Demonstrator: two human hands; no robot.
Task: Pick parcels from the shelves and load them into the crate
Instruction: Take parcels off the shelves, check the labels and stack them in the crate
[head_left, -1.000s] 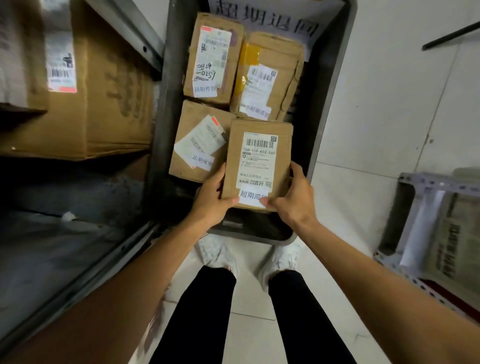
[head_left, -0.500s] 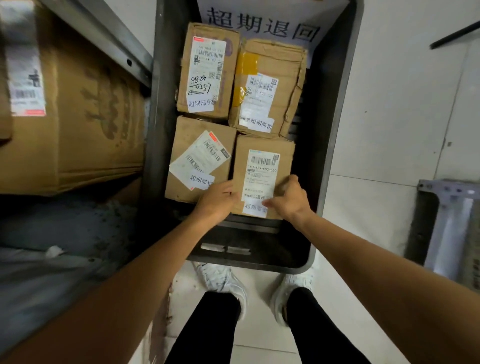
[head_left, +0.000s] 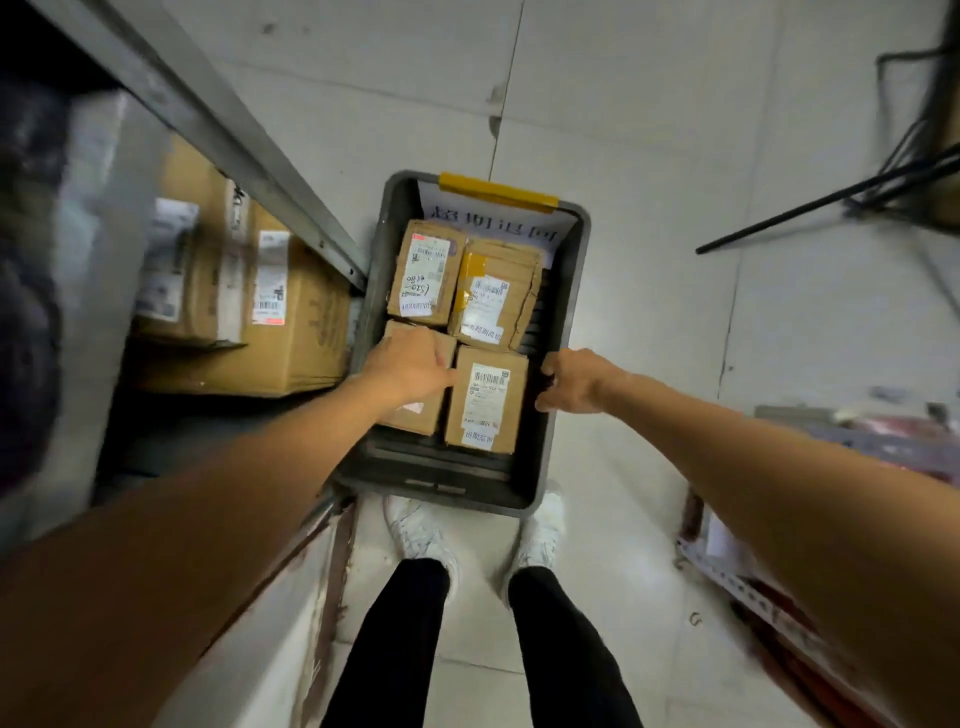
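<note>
A dark grey crate (head_left: 567, 291) with a yellow handle (head_left: 497, 193) stands on the floor in front of my feet. Four labelled cardboard parcels lie flat in it. The near-right parcel (head_left: 485, 402) lies free beside the near-left parcel (head_left: 415, 418). Behind them are the far-left parcel (head_left: 426, 273) and the far-right parcel (head_left: 493, 293). My left hand (head_left: 410, 364) is over the near-left parcel, its fingertips at the near-right parcel's edge, gripping nothing. My right hand (head_left: 571, 382) is at the crate's right rim with loosely curled fingers, holding nothing.
A metal shelf rail (head_left: 234, 130) runs along the left, with large cardboard boxes (head_left: 296, 332) on the shelf below it. Another low shelf (head_left: 769, 582) edges in at the right. A black rod stand (head_left: 831, 200) lies across the tiled floor at far right.
Both hands set the near-right parcel down in the crate and let go of it. My view has risen and pulled back; the right hand moved off to the crate's right rim.
</note>
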